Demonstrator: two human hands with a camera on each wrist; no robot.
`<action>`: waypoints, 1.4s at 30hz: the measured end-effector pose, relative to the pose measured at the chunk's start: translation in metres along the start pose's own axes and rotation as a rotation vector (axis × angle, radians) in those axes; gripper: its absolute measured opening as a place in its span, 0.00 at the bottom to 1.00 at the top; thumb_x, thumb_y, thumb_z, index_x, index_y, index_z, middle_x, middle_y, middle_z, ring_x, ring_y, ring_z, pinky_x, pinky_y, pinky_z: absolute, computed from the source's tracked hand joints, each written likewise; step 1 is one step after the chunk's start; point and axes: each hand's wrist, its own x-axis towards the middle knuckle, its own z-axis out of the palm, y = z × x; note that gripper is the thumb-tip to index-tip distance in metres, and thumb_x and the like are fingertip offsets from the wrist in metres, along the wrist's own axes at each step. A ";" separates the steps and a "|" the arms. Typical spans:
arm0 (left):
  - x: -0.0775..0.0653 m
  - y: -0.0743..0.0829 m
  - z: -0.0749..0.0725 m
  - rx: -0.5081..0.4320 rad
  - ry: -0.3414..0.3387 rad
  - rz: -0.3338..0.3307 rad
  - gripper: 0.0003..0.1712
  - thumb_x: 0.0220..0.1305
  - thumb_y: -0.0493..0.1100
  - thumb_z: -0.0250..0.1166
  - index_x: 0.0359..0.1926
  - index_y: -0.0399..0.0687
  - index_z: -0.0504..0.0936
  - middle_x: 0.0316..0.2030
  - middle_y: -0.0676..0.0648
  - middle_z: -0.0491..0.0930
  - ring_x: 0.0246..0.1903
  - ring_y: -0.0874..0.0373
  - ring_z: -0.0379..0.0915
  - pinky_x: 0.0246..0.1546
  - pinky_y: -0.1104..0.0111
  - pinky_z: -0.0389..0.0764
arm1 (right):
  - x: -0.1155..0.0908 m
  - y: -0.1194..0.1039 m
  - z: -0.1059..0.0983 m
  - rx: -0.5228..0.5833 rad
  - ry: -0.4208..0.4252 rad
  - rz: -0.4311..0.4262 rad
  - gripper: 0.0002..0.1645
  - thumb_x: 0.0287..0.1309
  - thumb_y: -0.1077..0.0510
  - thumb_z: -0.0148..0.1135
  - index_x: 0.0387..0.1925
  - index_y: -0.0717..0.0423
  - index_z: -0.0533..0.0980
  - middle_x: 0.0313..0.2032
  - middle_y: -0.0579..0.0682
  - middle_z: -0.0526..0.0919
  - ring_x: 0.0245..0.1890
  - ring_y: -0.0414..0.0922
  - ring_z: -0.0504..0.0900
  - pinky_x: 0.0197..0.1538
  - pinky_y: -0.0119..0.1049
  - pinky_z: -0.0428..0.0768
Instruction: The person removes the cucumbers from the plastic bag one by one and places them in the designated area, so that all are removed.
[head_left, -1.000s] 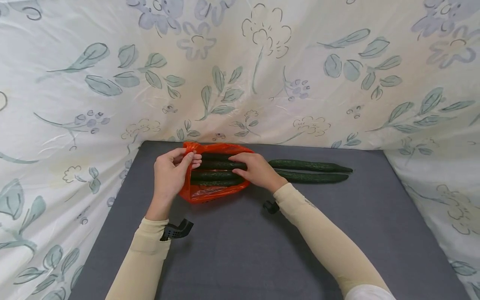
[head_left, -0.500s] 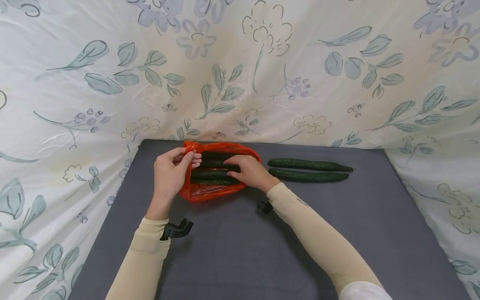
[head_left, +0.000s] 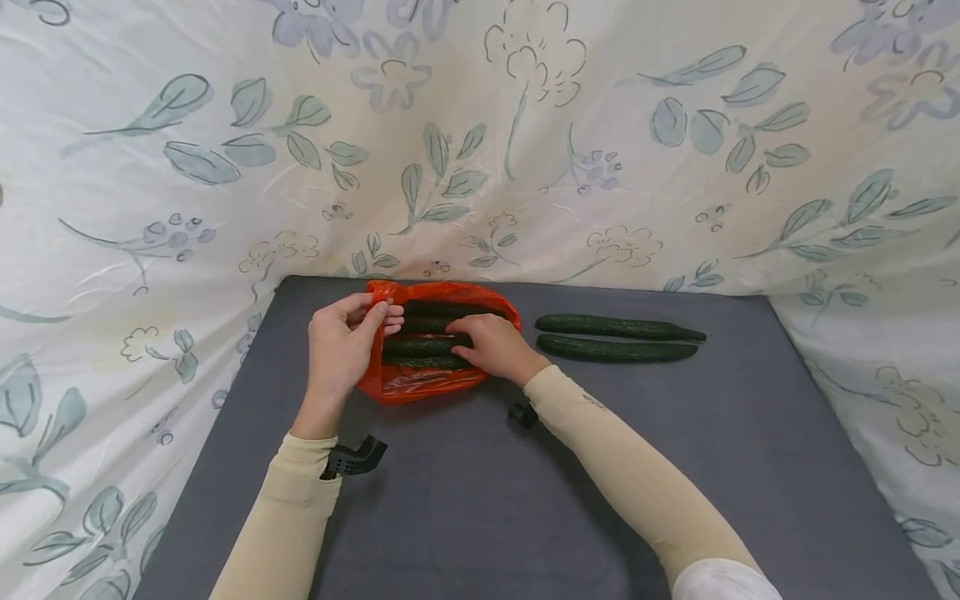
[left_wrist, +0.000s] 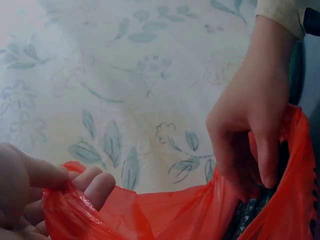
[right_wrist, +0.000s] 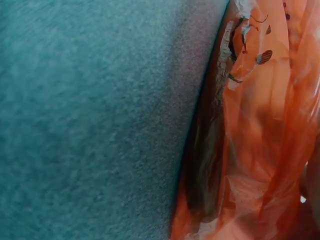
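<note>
Pinches the red bag (head_left: 420, 392) at the left end of its mouth with the left hand (head_left: 337, 350), gripping the gathered film between thumb and fingers. Curls the thumb and fingers of the right hand (head_left: 495, 342) over a cucumber (left_wrist: 246, 217) inside the bag, just in from the right end of the rim; seems to hold it narrowly between them, though too dim in there to be sure how firmly. Has neighbouring cucumbers (head_left: 435, 308) lying lengthwise beside it, within the same mouth. Has two loose cucumbers (head_left: 615, 348) outside as well, roughly parallel on the grey counter (head_left: 465, 500), to the right of the bag and apart from its rim.

Looks like the step of settling a cucumber into the bag among the others, judging by the right hand down in the mouth. Probably well along, with just the loose pair outside. Calls next for releasing the held cucumber once well in, lifting the right fingers clear without dragging the thin rim, then going across for one of the loose pair. Calls also for a steady left pinch, to stop the mouth from slumping together.
</note>
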 end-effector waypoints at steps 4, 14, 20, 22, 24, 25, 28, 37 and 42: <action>0.000 -0.001 0.001 -0.002 -0.001 -0.004 0.13 0.77 0.33 0.68 0.55 0.26 0.87 0.42 0.32 0.90 0.36 0.53 0.92 0.42 0.67 0.91 | 0.004 -0.002 0.003 -0.078 -0.023 0.028 0.23 0.72 0.53 0.74 0.64 0.53 0.85 0.58 0.50 0.89 0.54 0.49 0.88 0.57 0.48 0.89; 0.001 -0.002 0.002 -0.012 -0.005 -0.006 0.13 0.77 0.33 0.68 0.55 0.25 0.87 0.42 0.31 0.90 0.34 0.58 0.91 0.42 0.67 0.91 | 0.010 -0.007 0.002 -0.161 -0.099 0.055 0.21 0.73 0.54 0.73 0.64 0.50 0.85 0.57 0.49 0.89 0.49 0.47 0.89 0.46 0.46 0.92; 0.001 -0.001 0.003 -0.016 -0.003 -0.008 0.13 0.77 0.33 0.68 0.55 0.26 0.87 0.42 0.32 0.90 0.35 0.59 0.91 0.42 0.67 0.91 | 0.016 -0.012 -0.003 -0.162 -0.126 0.048 0.20 0.72 0.58 0.73 0.63 0.51 0.86 0.56 0.50 0.89 0.48 0.48 0.89 0.48 0.46 0.91; 0.000 -0.001 0.004 -0.019 -0.003 -0.011 0.13 0.77 0.33 0.68 0.55 0.26 0.87 0.42 0.32 0.90 0.35 0.58 0.91 0.42 0.67 0.91 | 0.017 -0.014 -0.005 -0.168 -0.131 0.048 0.20 0.72 0.59 0.73 0.63 0.52 0.86 0.55 0.51 0.90 0.48 0.48 0.90 0.48 0.46 0.91; 0.000 0.000 0.005 -0.023 -0.003 -0.011 0.13 0.77 0.33 0.69 0.55 0.26 0.87 0.42 0.31 0.90 0.35 0.57 0.92 0.42 0.67 0.91 | 0.018 -0.015 -0.006 -0.174 -0.137 0.053 0.20 0.72 0.59 0.73 0.62 0.53 0.86 0.55 0.51 0.90 0.48 0.48 0.90 0.49 0.45 0.91; 0.000 0.001 0.005 -0.025 -0.002 -0.010 0.13 0.77 0.33 0.68 0.55 0.25 0.87 0.42 0.31 0.90 0.35 0.57 0.92 0.42 0.67 0.91 | 0.018 -0.016 -0.006 -0.176 -0.138 0.055 0.20 0.71 0.59 0.74 0.62 0.53 0.86 0.55 0.52 0.90 0.48 0.49 0.90 0.50 0.45 0.91; 0.000 0.002 0.006 -0.026 -0.001 -0.006 0.13 0.77 0.33 0.68 0.55 0.25 0.87 0.42 0.32 0.90 0.35 0.55 0.92 0.42 0.67 0.91 | 0.019 -0.016 -0.006 -0.177 -0.139 0.061 0.20 0.71 0.59 0.74 0.62 0.54 0.86 0.54 0.52 0.90 0.49 0.49 0.90 0.52 0.44 0.91; 0.000 0.004 0.007 -0.019 -0.009 -0.012 0.14 0.77 0.34 0.69 0.55 0.26 0.87 0.42 0.32 0.90 0.37 0.47 0.92 0.42 0.67 0.91 | 0.020 -0.021 -0.001 -0.212 -0.168 0.088 0.16 0.73 0.57 0.72 0.59 0.51 0.88 0.50 0.51 0.91 0.47 0.49 0.89 0.50 0.45 0.91; 0.000 0.004 0.007 -0.017 -0.006 -0.009 0.13 0.77 0.34 0.69 0.55 0.26 0.87 0.42 0.32 0.90 0.36 0.51 0.92 0.42 0.67 0.91 | 0.019 -0.025 0.000 -0.299 -0.185 0.094 0.14 0.73 0.56 0.73 0.57 0.49 0.88 0.46 0.49 0.91 0.41 0.49 0.89 0.43 0.46 0.92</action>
